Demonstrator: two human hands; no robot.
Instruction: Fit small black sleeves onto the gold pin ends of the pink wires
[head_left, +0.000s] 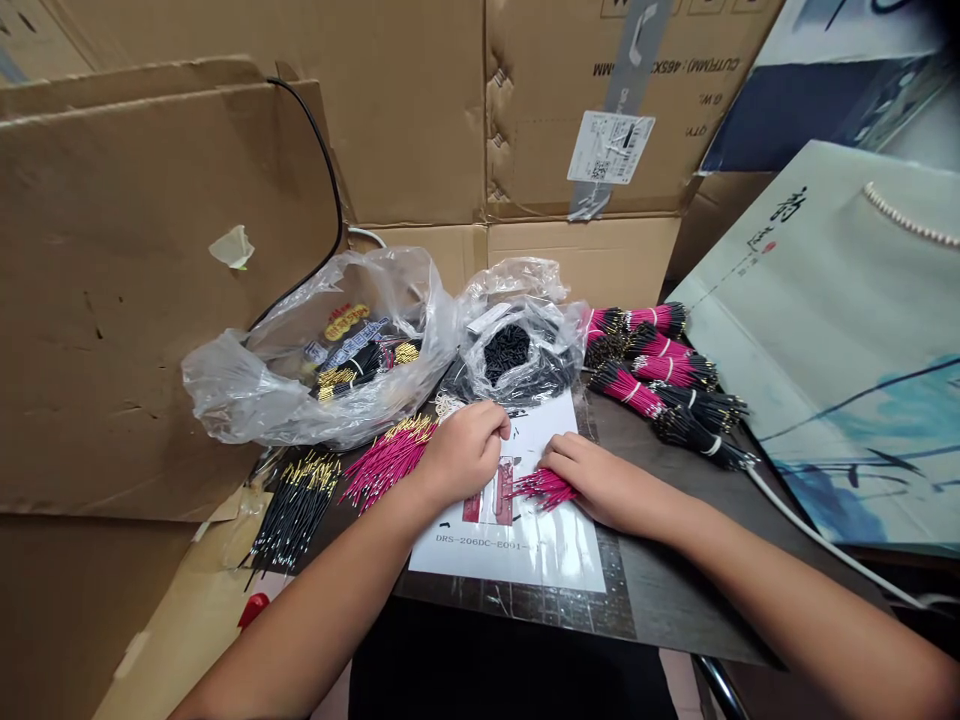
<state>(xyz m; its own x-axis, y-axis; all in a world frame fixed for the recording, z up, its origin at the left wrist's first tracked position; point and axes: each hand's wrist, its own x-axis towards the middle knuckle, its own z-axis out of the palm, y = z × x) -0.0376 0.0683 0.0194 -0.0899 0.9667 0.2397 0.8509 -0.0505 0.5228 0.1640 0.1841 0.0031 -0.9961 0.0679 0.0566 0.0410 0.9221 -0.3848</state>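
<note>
My right hand (589,475) is closed around a bunch of pink wires (546,488), whose tips point left over the printed sheet (525,565). My left hand (469,445) is curled, fingers bent inward, above the sheet's left part; what it holds, if anything, is hidden. A red and white picture (489,500) shows on the sheet between the hands. Loose pink wires with gold ends (386,460) lie left of my left hand. Farther left are black wires with gold ends (296,510).
Behind the hands stand a plastic bag with wire bundles (247,385) and a bag of small black pieces (506,352). Tied pink and black bundles (667,370) lie at the right, beside a pale paper bag (847,300). Cardboard boxes (412,120) wall the back and left.
</note>
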